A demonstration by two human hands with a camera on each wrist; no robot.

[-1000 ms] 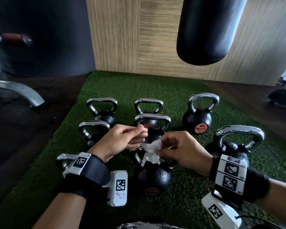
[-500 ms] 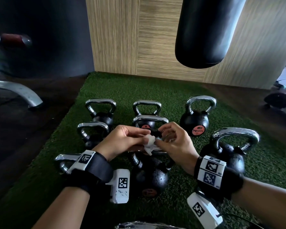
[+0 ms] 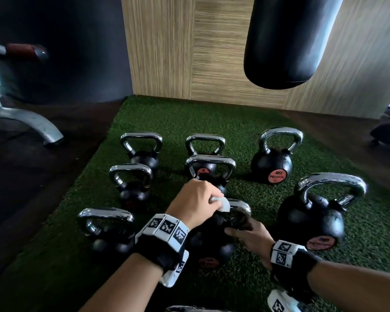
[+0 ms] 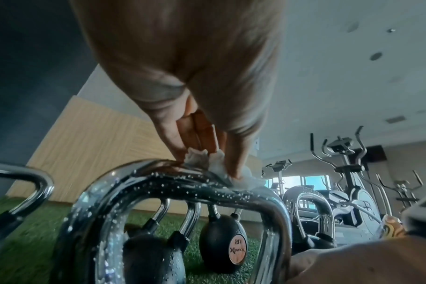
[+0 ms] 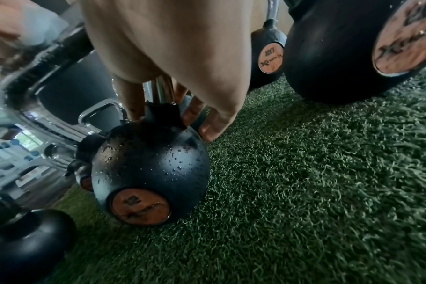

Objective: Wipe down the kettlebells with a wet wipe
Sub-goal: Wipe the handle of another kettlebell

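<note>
My left hand [image 3: 195, 202] pinches wet wipe [image 3: 222, 204] on chrome handle [image 4: 182, 182]; right hand [image 3: 253, 238] grips handle base of kettlebell [image 5: 151, 169] near turf's [image 3: 245, 122] front edge; neighbour kettlebell's label [image 3: 277, 175] reads "XTRACK".

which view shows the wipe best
Left wrist: the wipe sits close up, pinched by the left hand on the wet handle. Head shows a small white patch; right wrist only a blurred corner.

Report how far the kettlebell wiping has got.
Done: cannot tell that any kettlebell is finished. In hand: the left hand presses the wet wipe on the front kettlebell's handle, which is beaded with droplets, while the right hand grips its post. Left: its ball and the other kettlebells on the turf.
</note>
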